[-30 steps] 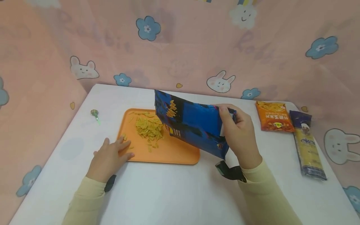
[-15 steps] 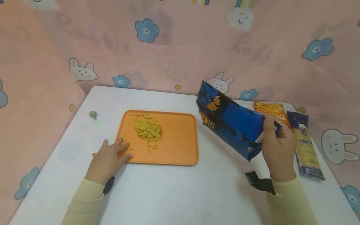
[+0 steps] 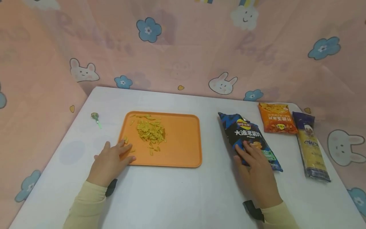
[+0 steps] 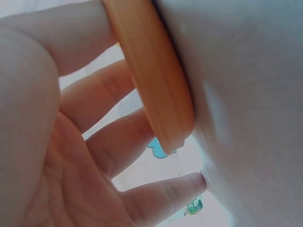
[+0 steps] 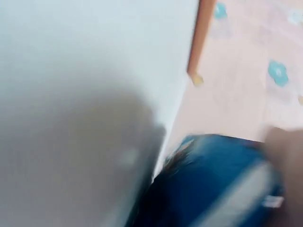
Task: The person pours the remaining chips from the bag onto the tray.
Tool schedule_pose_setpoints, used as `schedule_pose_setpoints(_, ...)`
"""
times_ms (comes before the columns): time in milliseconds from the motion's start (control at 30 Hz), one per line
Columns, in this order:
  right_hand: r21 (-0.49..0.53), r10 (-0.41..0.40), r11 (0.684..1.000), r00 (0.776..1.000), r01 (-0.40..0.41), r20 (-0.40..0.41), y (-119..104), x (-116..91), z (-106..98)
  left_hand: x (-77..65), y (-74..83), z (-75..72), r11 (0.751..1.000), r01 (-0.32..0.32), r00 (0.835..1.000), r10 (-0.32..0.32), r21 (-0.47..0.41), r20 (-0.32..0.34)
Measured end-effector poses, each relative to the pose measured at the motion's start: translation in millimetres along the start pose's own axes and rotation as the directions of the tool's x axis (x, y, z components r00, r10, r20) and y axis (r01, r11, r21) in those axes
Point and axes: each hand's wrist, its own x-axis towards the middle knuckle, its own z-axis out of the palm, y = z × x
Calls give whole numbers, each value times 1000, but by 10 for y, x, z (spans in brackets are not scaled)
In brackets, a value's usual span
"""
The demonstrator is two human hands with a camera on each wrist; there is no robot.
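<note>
An orange tray (image 3: 183, 140) lies on the white table, bearing a pile of yellow shreds (image 3: 151, 130) with several loose bits around it. At the tray's front left corner my left hand (image 3: 110, 163) rests with spread fingers over the rim. The left wrist view shows its fingers (image 4: 106, 94) fairly straight, reaching past the tray's edge (image 4: 154, 75). To the right, a dark blue chip bag (image 3: 228, 121) lies face up on the table. My right hand (image 3: 257, 178) lies over its lower part, fingers extended on it. In the right wrist view the bag (image 5: 208, 175) is blurred.
Right of the chip bag lie an orange snack packet (image 3: 277, 117) and a long yellow and blue packet (image 3: 313, 152), touching or nearly so. A small green lollipop (image 3: 95, 117) lies at the far left. A pink patterned cloth (image 3: 177, 57) hangs behind the table.
My right hand has carried the chip bag from over the tray to the right and laid it on the table, its other face up. My left hand has stayed at the tray's corner.
</note>
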Motion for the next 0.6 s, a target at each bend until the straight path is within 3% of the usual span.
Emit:
schedule_pose_setpoints(33,-19,23,1000,995,-21,100,-13,-15,54,-2,1,-2,1000,1,1000,-1,2,0)
schedule_pose_setpoints(100,-56,64,997,960,-51,271,-50,-27,136,-11,1,-6,1000,5,1000,-5,7,0)
schedule_pose_setpoints(200,-87,113,993,900,-83,421,-115,-34,201,-21,-2,-8,1000,5,1000,-5,3,-1)
schedule_pose_setpoints(267,-87,118,992,883,-88,454,-140,-40,223,-24,-5,-9,1000,2,1000,-2,0,-5)
schedule_pose_setpoints(600,-63,143,990,873,-129,466,-113,-22,222,-65,20,-75,999,-39,999,39,21,-12)
